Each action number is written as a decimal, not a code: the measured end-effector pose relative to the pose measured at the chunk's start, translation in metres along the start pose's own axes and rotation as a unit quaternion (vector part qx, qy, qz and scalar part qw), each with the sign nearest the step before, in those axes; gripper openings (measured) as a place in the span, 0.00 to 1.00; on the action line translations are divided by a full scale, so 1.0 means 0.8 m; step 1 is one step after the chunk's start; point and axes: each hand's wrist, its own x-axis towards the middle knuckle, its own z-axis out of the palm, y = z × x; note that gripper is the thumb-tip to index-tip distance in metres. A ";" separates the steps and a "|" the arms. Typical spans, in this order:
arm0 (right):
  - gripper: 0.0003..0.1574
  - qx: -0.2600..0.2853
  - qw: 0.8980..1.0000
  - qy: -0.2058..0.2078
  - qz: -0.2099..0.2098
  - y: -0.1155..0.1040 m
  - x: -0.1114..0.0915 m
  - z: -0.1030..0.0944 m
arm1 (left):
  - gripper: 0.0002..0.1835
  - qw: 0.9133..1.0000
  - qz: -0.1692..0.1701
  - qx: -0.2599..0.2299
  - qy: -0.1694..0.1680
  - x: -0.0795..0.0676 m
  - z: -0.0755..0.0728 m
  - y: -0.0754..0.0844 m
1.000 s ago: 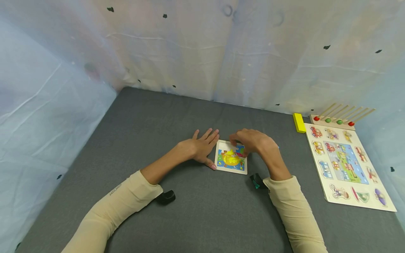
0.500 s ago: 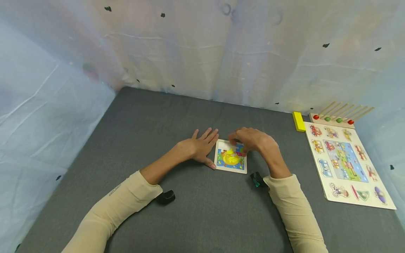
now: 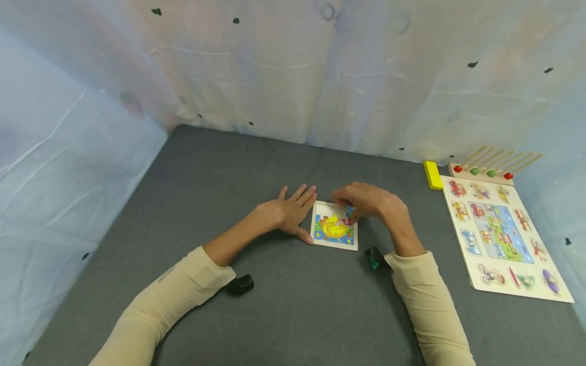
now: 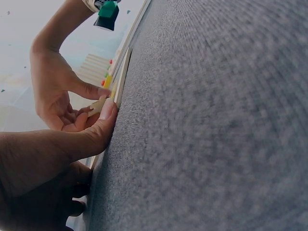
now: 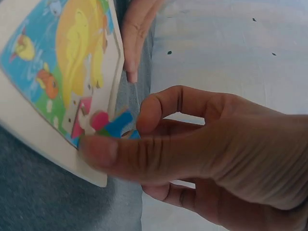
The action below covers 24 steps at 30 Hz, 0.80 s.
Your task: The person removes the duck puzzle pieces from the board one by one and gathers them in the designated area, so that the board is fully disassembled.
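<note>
A small jigsaw puzzle (image 3: 334, 230) in a pale wooden frame lies on the table, showing a yellow duck on blue. Bare board shows along its far side. My left hand (image 3: 291, 216) is spread flat at the left of the frame, its thumb against the frame's edge. Over the far right corner, my right hand (image 3: 368, 200) pinches a puzzle piece (image 5: 118, 125) with blue and pink on it, between thumb and fingers. In the right wrist view this piece is tilted up from the board. The left wrist view shows the edge of the wooden piece (image 4: 97, 106) between the fingers.
On the right lies a large picture board (image 3: 499, 239) with vehicle pieces. Behind it stands a wooden base with upright sticks and red and green beads (image 3: 491, 174). A yellow block (image 3: 432, 175) sits beside them. A pale curtain (image 3: 293, 76) hangs behind the grey table (image 3: 284, 310).
My right hand has shifted slightly to the right and drawn up the corner piece, which now tilts more, with more bare board showing beside it. My left hand has stayed in place.
</note>
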 end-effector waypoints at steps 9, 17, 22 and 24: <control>0.14 0.078 0.995 0.030 -0.055 0.014 -0.020 -0.012 | 0.68 1.000 -0.001 -0.005 0.002 0.002 0.002 -0.002; 0.06 0.131 0.988 0.072 -0.044 0.034 -0.065 -0.035 | 0.67 1.000 0.000 -0.003 0.003 0.001 -0.002 -0.001; 0.08 0.127 0.987 0.094 -0.008 0.060 -0.097 -0.041 | 0.68 1.000 0.003 -0.001 0.007 0.001 -0.001 -0.001; 0.10 0.128 0.987 0.093 0.012 0.073 -0.106 -0.039 | 0.68 1.000 0.003 -0.001 0.006 0.000 0.001 -0.001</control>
